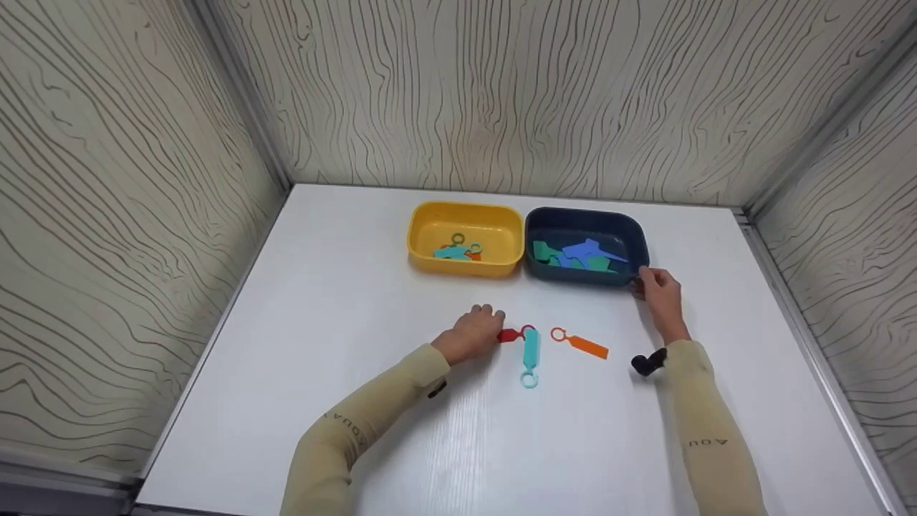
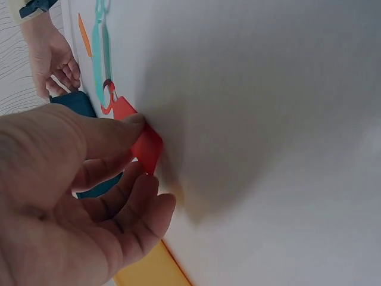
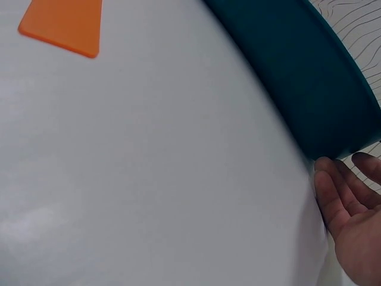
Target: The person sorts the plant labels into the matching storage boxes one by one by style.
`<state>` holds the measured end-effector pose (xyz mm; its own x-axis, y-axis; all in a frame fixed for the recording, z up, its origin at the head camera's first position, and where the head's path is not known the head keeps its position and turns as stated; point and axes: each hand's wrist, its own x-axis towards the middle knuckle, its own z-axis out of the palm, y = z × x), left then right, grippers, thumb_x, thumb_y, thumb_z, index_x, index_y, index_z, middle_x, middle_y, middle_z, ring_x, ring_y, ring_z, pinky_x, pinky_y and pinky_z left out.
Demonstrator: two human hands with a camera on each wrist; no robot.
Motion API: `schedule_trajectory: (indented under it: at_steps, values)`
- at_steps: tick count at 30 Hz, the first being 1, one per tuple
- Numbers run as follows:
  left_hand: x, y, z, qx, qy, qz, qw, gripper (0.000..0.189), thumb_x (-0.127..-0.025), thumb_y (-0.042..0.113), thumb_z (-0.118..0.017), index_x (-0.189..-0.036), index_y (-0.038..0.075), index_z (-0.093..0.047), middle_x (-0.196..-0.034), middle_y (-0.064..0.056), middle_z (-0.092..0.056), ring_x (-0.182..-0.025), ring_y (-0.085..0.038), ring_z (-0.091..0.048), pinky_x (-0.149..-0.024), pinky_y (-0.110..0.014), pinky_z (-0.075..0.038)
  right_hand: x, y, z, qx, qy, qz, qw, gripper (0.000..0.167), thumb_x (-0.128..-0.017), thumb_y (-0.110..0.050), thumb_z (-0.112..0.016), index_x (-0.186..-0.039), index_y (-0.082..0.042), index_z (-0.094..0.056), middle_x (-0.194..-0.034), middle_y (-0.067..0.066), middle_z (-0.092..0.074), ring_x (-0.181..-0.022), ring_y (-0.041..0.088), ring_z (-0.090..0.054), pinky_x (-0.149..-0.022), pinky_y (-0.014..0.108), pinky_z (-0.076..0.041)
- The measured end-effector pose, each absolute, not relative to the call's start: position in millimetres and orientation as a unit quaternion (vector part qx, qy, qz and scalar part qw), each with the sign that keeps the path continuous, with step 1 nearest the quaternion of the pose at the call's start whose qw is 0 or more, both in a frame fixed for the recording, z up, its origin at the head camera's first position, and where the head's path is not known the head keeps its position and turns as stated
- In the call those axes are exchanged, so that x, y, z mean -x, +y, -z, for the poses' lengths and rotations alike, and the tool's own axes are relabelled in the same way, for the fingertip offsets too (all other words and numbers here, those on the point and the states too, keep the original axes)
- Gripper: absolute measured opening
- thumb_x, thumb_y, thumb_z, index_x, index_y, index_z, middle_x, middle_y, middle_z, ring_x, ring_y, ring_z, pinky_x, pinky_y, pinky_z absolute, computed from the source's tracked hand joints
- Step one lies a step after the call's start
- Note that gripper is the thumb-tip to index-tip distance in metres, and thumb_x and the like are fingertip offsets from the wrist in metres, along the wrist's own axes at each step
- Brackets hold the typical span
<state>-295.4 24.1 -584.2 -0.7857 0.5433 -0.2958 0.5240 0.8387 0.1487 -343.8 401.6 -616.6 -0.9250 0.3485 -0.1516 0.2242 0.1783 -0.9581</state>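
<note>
In the head view my left hand (image 1: 473,333) is at mid-table, pinching a red tag with a ring end (image 1: 510,335) by its flat part. The left wrist view shows the red tag (image 2: 146,143) between thumb and fingers, partly hidden by them. Its ring meets a turquoise tag (image 1: 531,350) lying on the table. My right hand (image 1: 660,297) touches the near right corner of a dark blue bin (image 1: 587,278), its fingers loosely bent against the outside in the right wrist view. An orange tag (image 1: 589,347) lies between the hands.
A yellow bin (image 1: 466,266) holding several ring-ended tags stands directly left of the dark blue bin. Green and blue flat pieces (image 1: 584,251) lie inside the dark blue one. Patterned panels (image 1: 473,100) wall the white table (image 1: 322,301) at the back and sides.
</note>
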Motion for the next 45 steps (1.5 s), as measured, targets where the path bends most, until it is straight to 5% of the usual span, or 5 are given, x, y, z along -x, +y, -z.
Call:
schedule_trajectory:
  at_steps: [7,23,35,45]
  values:
    - [294,22,583,-0.275,0.944,-0.056,0.175,0.034,-0.099,0.025,-0.058,-0.132,0.017,-0.052,-0.116,-0.007,-0.057,-0.101,-0.019,-0.050,-0.093,-0.034,-0.051,345,402,618,0.181,-0.766,-0.614,0.055,0.046,-0.099,-0.043,-0.052,-0.120,-0.002,-0.054,-0.101,0.005,-0.062,-0.088,0.009,-0.063,-0.077,0.018,-0.053]
    - [302,20,581,-0.322,0.941,-0.013,0.100,0.021,-0.102,0.016,-0.051,-0.120,0.010,-0.060,-0.101,-0.009,-0.064,-0.089,-0.020,-0.058,-0.079,-0.033,-0.053,331,390,591,0.165,-0.750,-0.639,0.038,0.047,-0.100,-0.030,-0.052,-0.124,0.011,-0.049,-0.091,0.003,-0.065,-0.082,0.010,-0.066,-0.077,0.023,-0.056]
    - [316,9,562,-0.295,0.950,-0.042,0.092,0.027,-0.096,0.018,-0.063,-0.122,0.012,-0.059,-0.105,-0.008,-0.063,-0.093,-0.021,-0.056,-0.085,-0.033,-0.053,331,391,589,0.173,-0.752,-0.635,0.038,0.045,-0.100,-0.030,-0.053,-0.122,0.009,-0.051,-0.092,0.005,-0.064,-0.083,0.010,-0.065,-0.078,0.023,-0.056]
    - [329,3,543,-0.284,0.955,-0.063,0.052,0.019,-0.097,0.015,-0.060,-0.116,0.014,-0.063,-0.106,-0.006,-0.066,-0.095,-0.022,-0.057,-0.088,-0.033,-0.050,331,390,588,0.174,-0.758,-0.628,0.033,0.048,-0.101,-0.031,-0.052,-0.125,0.010,-0.048,-0.093,0.004,-0.065,-0.086,0.011,-0.066,-0.079,0.023,-0.056]
